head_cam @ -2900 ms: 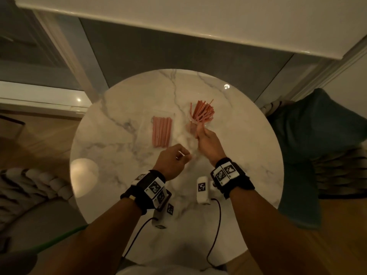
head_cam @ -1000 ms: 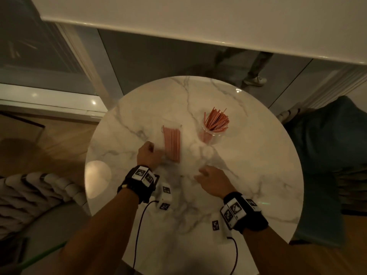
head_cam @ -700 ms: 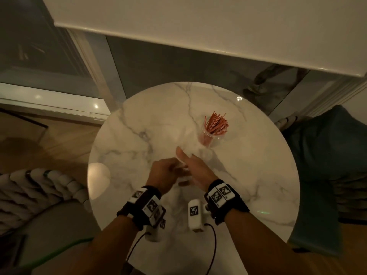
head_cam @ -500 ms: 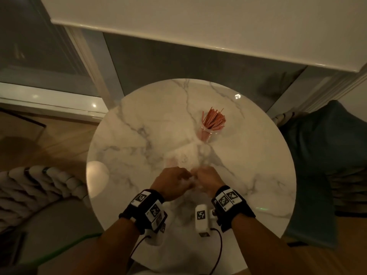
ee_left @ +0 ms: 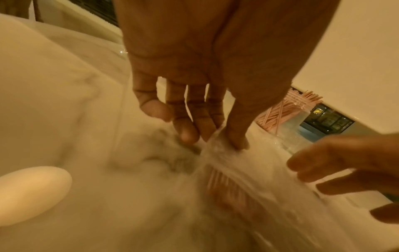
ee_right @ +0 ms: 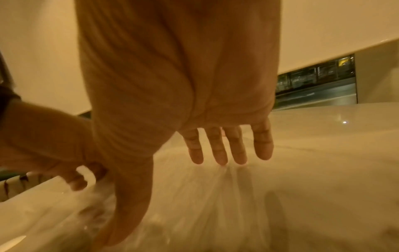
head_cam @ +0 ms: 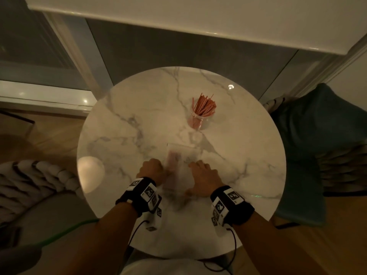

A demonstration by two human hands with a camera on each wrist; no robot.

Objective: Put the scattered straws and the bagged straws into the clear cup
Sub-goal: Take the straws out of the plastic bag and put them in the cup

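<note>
On the round marble table (head_cam: 123, 124), my left hand (head_cam: 152, 169) pinches the clear plastic bag of pink straws (head_cam: 178, 165); my right hand (head_cam: 203, 176) presses it flat, fingers straight. The clear cup (head_cam: 198, 121) already holds loose straws; bagged ones remain.

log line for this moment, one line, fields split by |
stage: opening bag | left hand: pinches bag edge | right hand: fingers straight on bag | cup: upright, holds straws | bagged straws: inside bag
</note>
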